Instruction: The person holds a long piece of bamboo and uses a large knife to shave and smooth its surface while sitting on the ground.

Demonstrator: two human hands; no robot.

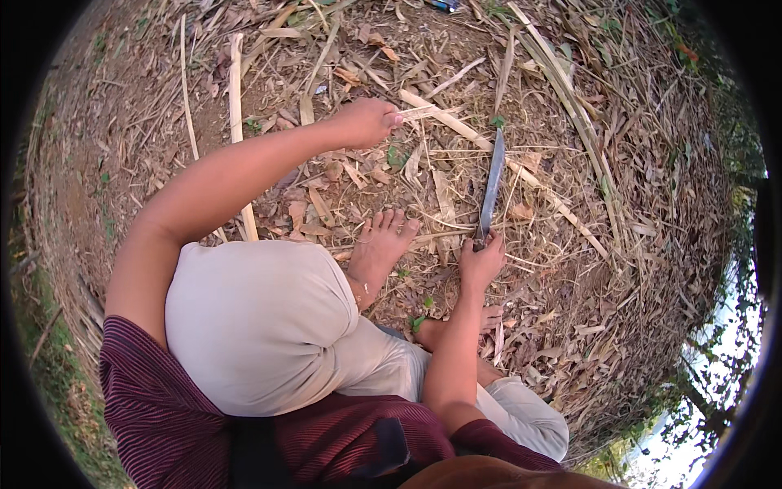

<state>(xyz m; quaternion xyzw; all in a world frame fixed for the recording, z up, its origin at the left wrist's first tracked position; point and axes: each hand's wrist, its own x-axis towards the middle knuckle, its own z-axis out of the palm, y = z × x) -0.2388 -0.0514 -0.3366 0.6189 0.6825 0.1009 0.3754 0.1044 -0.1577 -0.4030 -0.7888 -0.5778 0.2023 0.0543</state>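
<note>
My left hand [371, 122] is stretched out ahead, its fingers closed on one end of some thin pale strips [423, 112] that look like split bamboo. The strips point to the right, over a longer pale stick [456, 126] lying aslant on the ground. Lower and to the right, my right hand [483, 259] is closed at the near end of a long knife [493, 181]. Its dark blade points away from me, with the tip close to the stick. The knife's handle is mostly hidden by my fingers.
Dry leaves and shavings cover the ground [326, 183]. My bare foot [381, 248] rests between my hands. A pale split stick [237, 106] lies at the left, with a thinner one [187, 90] beside it. Long strips [582, 122] lie at the right.
</note>
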